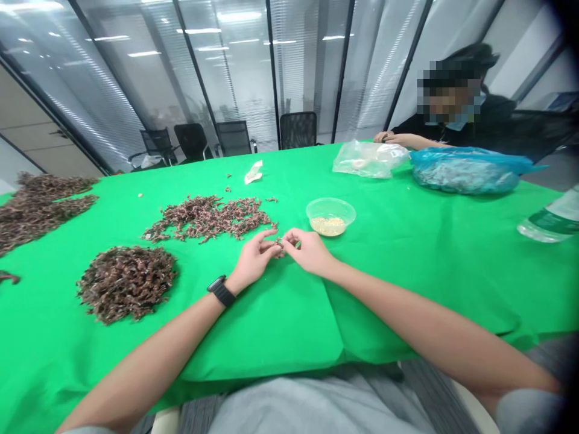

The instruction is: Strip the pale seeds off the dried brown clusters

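- Piece under work: one small brown piece [279, 244] sits pinched between your two hands, just above the desk [407, 271] and straight in front of you.
- Fingers: your left hand [253, 259], the one with the black watch [221, 291], and your right hand [310, 250] both have thumb and fingertips closed on that piece. The remaining fingers are loosely curled. The piece is too small to tell how it lies in the grip.
- Step, as judged: you appear to be picking the piece apart at the fingertips, with nothing yet let go.
- Next move, as judged: it calls for a fine pull with the tips only, and both wrists kept low.
- Nearest surroundings: the clear bowl [312, 212] with pale grains in it stands just beyond your right hand. The loose brown scatter [210, 217] lies just beyond your left.
- Further out: a dense brown heap [126, 282] lies to your left, well apart from both hands. A second person's hands [384, 137] rest at the far edge, beside a clear bag [368, 158] and a blue bag [465, 170].
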`<state>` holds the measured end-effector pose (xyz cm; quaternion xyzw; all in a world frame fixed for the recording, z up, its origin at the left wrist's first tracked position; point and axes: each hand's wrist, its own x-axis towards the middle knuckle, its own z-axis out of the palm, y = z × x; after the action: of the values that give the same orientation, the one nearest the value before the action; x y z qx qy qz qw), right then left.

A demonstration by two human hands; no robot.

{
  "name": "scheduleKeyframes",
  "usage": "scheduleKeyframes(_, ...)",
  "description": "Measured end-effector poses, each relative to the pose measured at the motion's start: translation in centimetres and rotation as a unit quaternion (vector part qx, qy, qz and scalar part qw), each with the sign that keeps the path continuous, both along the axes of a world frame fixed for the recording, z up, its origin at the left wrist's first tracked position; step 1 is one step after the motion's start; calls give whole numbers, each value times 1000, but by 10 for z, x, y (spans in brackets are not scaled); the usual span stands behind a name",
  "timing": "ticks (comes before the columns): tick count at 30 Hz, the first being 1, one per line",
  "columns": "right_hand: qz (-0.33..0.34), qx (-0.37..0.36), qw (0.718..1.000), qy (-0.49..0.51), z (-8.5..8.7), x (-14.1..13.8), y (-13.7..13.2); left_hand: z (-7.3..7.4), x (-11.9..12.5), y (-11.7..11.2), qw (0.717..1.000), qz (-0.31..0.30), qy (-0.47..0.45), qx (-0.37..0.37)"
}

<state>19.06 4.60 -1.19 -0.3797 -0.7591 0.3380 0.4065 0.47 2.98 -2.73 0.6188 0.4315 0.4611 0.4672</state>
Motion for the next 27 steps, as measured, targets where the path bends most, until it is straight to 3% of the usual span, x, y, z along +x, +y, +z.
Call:
scheduleKeyframes(16,-11,37,998,-55,-4,2,1,-1,0,-7,991,-13,120,66)
scheduleKeyframes(22,-41,75,992,-93,-5,0,-2,6,0,-10,953,25,260,157)
scheduleKeyframes(27,-64,85,990,-90,-5,-2,-7,8,2,-14,926,57,318,196)
